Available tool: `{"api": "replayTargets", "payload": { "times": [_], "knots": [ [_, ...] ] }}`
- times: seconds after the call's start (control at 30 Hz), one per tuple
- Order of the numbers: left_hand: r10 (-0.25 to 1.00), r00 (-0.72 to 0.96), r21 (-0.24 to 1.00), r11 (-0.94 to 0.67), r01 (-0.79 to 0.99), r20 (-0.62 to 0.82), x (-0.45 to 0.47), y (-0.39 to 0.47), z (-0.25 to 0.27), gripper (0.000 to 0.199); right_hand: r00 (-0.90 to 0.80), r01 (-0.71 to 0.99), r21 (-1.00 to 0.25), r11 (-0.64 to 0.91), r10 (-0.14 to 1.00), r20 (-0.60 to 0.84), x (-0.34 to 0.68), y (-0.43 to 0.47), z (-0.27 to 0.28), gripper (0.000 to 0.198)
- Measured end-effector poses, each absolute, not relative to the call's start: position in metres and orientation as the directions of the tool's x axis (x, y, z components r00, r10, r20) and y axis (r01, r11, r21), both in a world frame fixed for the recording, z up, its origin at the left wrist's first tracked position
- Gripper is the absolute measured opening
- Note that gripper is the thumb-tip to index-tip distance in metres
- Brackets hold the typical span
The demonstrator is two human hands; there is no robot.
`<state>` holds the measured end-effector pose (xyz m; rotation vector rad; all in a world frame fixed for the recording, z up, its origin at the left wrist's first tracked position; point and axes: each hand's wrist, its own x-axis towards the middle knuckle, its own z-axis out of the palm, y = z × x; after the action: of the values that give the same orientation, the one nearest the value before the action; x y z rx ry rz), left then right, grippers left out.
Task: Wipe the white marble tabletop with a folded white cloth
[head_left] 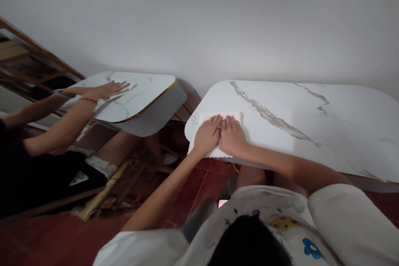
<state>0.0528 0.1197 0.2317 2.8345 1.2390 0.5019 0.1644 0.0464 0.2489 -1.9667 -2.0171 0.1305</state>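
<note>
A white cloth (pixel 222 153) lies folded and flat at the left end of a white marble-patterned tabletop (pixel 280 108), reaching its front edge. My left hand (pixel 207 135) rests on the left part of the cloth with its fingers stretched out. Beside it, touching, my right hand (pixel 232 135) presses on the same cloth, fingers extended and close together. Both palms face down, so what is under them is hidden.
At the left, a co-worker's hands (pixel 112 89) rest on a pale cloth on a second marble-patterned table (pixel 152 87). A bamboo seat (pixel 107 191) stands over the red floor (pixel 199 183). Behind both tables rises a plain wall (pixel 199 20). A shelf frame (pixel 34 56) leans at far left.
</note>
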Motion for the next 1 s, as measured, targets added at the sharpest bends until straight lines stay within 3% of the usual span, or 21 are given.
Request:
{"api": "replayTargets", "payload": {
  "times": [0.2, 0.37, 0.53, 0.73, 1.0],
  "knots": [
    [0.697, 0.654, 0.143, -0.709, 0.691, 0.295, 0.111, 0.114, 0.241, 0.044, 0.036, 0.973, -0.229, -0.001, 0.988, 0.151, 0.215, 0.045, 0.247, 0.062],
    [0.646, 0.702, 0.185, -0.761, 0.621, 0.301, 0.148, 0.154, 0.245, 0.041, 0.091, 0.984, -0.168, -0.061, 0.980, 0.177, 0.249, 0.082, 0.243, 0.061],
    [0.674, 0.666, 0.267, -0.739, 0.619, 0.319, 0.172, 0.203, 0.244, 0.038, 0.081, 0.987, -0.153, -0.048, 0.972, 0.220, 0.272, 0.130, 0.240, 0.059],
    [0.711, 0.630, 0.318, -0.703, 0.636, 0.312, 0.181, 0.253, 0.244, 0.037, 0.117, 0.978, -0.194, -0.075, 0.969, 0.218, 0.283, 0.183, 0.239, 0.057],
    [0.702, 0.637, 0.255, -0.711, 0.656, 0.318, 0.207, 0.317, 0.241, 0.039, 0.170, 0.955, -0.281, -0.093, 0.950, 0.263, 0.302, 0.241, 0.238, 0.053]
  ]
}}
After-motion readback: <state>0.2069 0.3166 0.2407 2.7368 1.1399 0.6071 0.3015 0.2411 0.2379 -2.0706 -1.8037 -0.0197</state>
